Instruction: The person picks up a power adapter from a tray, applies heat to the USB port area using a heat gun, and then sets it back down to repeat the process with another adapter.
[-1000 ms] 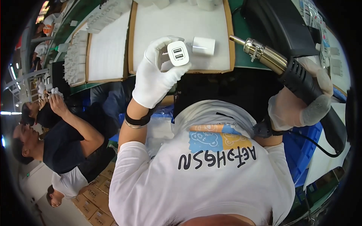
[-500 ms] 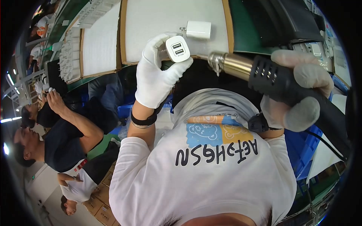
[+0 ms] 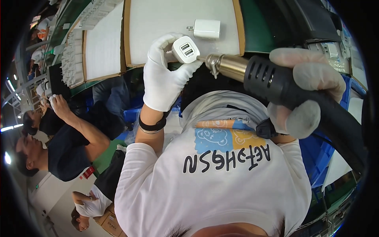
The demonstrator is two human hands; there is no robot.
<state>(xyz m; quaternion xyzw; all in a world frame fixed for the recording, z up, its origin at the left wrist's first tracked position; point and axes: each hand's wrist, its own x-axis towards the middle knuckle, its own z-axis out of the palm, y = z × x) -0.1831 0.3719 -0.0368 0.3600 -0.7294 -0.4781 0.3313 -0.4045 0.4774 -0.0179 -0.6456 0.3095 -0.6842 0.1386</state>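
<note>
My left hand, in a white glove, is closed round a white USB charger whose face with two USB ports points up toward me. In a thin whitish glove, my right hand grips a hot-air gun with a black slotted handle and a metal barrel. Its narrow nozzle tip comes right up to the lower right edge of the charger; whether they touch I cannot tell. A second white charger, its plug prongs to the left, lies just beyond my left hand.
That second charger lies on a white board with brown edges. Rows of white chargers stand at the far left beside another white board. A black machine stands at the back right, with blue crates below. A co-worker sits at the left.
The hot-air gun has moved left, bringing its nozzle up to the charger's edge. The charger in my left hand has tilted slightly.
</note>
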